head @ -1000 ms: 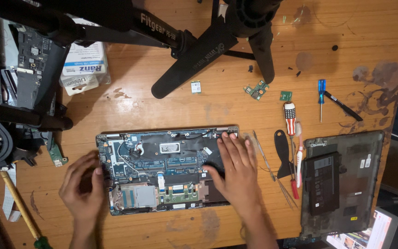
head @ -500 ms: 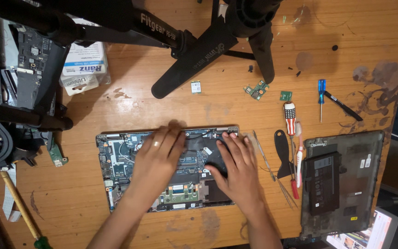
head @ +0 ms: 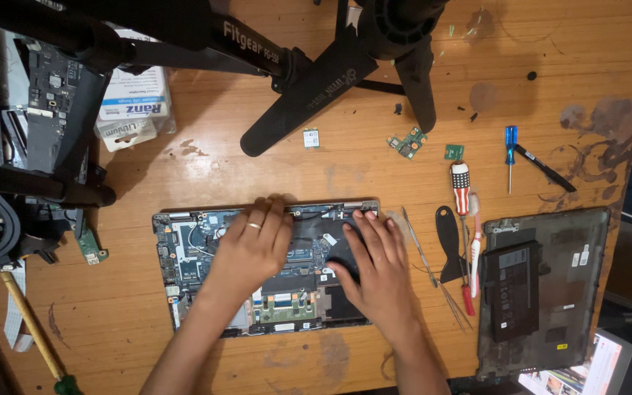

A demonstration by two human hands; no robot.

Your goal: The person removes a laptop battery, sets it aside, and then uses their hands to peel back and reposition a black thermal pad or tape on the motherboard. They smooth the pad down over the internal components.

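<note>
The left hand (head: pixel 254 245) has moved from the surface (head: pixel 206 175) onto the opened laptop (head: pixel 184 256), beside the right hand (head: pixel 374 263). Both now press flat on its internals, fingers spread, gripping nothing.

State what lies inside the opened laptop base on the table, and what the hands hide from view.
Inside the laptop base show circuit boards, thin cables and a green memory strip. The left hand covers the middle, the right hand the right part; what lies beneath them cannot be seen.

Centre: opened grey laptop chassis with bare circuit boards (head: pixel 184 249) on brown wooden tabletop (head: pixel 257 175).
Right: black flat plastic pry spatula (head: pixel 449 241), then dark grey laptop bottom cover (head: pixel 572 249).
</note>
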